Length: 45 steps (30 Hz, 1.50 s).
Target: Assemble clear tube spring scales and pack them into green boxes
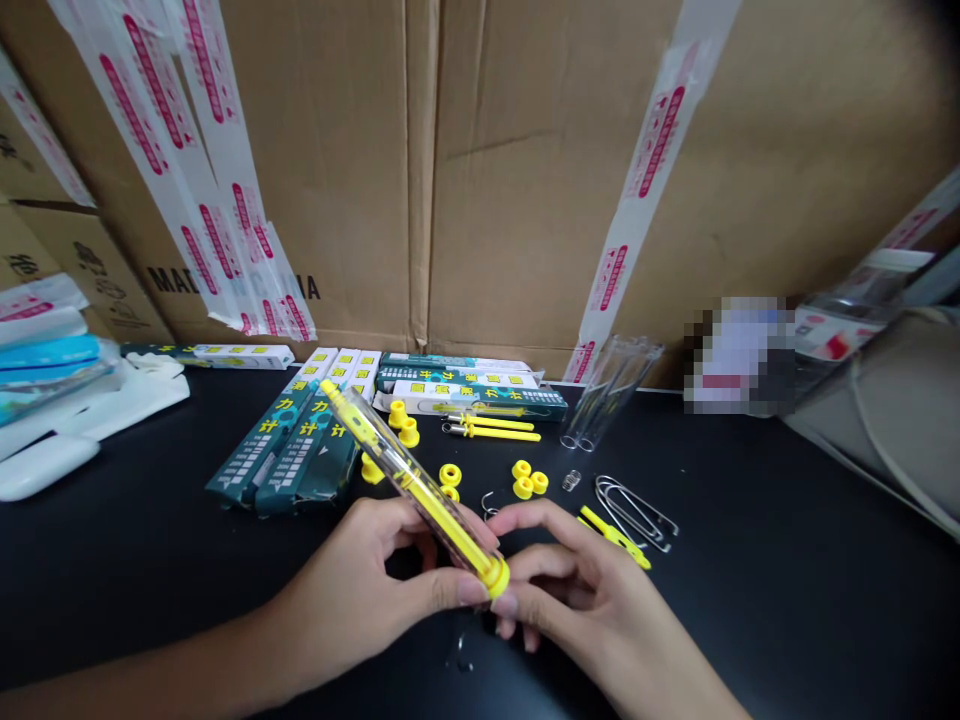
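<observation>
A clear tubular spring scale (420,490) with yellow inner parts slants between my hands, its far end up and to the left. My left hand (375,575) is closed around the lower part of the tube, thumb near the end. Thumb and fingers of my right hand (577,580) pinch the yellow cap (495,577) at the near end. Below the hands a small metal hook (463,655) shows, blurred. Just beyond my right hand lies a flat yellow piece (619,540). Another small hook (489,507) is partly hidden behind my fingers.
Printed green-and-white boxes (300,440) lie at the back, beside several yellow caps (529,480), yellow rods (499,430) and a spring (571,481). Large wire hooks (634,510) lie right; clear tubes (611,390) stand behind. Cardboard cartons (495,200) wall the far edge.
</observation>
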Tool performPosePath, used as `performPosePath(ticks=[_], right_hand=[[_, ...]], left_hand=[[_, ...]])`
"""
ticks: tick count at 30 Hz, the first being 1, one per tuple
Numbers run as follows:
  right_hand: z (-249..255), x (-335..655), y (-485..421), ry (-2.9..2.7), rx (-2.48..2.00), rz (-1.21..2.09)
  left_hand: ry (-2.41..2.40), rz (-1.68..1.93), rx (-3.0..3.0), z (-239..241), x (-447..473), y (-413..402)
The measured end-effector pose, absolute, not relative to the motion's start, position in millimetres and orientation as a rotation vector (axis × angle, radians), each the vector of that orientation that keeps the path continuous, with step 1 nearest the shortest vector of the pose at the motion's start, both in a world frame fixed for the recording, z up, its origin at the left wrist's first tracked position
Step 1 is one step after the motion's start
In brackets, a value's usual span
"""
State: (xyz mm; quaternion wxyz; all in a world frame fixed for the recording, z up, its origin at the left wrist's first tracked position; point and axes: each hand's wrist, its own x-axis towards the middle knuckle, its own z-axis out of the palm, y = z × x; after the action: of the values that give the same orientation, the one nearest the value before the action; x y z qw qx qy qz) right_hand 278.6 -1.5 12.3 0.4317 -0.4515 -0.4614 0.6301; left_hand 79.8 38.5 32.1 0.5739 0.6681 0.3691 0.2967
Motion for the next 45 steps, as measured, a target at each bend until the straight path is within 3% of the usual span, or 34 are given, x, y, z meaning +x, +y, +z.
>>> performPosePath(ticks=[25,40,45], right_hand=[[17.6,279.8,-3.4,-1.258,-1.162,1.493],[29.4,291.8,-5.0,-1.258,-0.845,1.822],[23.2,284.9,-1.4,-1.028,-0.778,1.943]], left_hand=[[0.806,0.778,1.461,27.8,78.4,41.3],[0.967,0.839,1.407,33.9,78.9,44.1],[0.926,0.877,1.359,30.7,79.4,44.1]])
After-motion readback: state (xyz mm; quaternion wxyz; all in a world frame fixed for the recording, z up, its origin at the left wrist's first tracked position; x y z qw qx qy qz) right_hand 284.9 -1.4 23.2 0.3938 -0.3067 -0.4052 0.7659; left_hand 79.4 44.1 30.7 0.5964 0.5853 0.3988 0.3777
